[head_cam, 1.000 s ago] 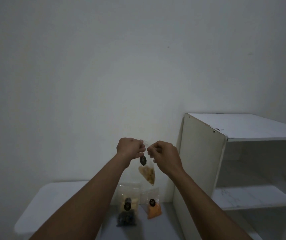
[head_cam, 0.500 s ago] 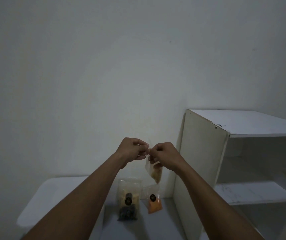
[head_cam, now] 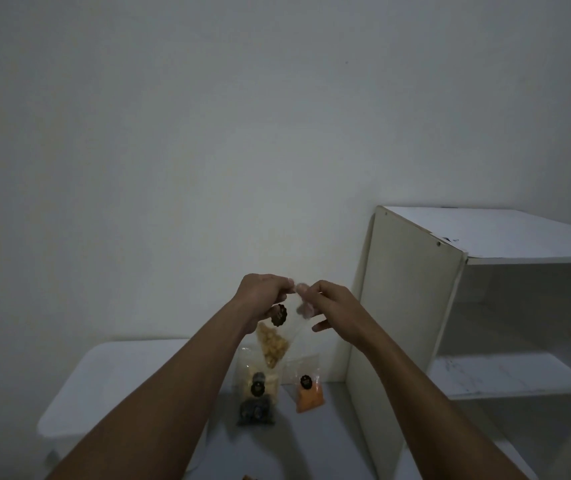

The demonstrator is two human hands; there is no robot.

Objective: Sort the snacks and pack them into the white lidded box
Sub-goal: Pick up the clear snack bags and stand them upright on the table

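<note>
**The clear snack bag (head_cam: 272, 344) swung left, label now facing forward**

Since the preceding frame the bag of knobbly yellow pieces has swung leftward, exposing its round dark label. The left hand (head_cam: 263, 299) and right hand (head_cam: 336, 313) each pinch its top edge in mid-air, and the right hand's lower fingers are spread. Below it, on the grey worktop (head_cam: 311, 452), lie a pale packet (head_cam: 260, 375), a dark packet (head_cam: 255, 412) and an orange packet (head_cam: 308, 398), beside the smooth, round-cornered white lidded box (head_cam: 114, 382).

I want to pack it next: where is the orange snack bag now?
In the head view, the orange snack bag sits low, just right of centre, between the stacked snack bags on its left and the white shelf on its right.
</note>
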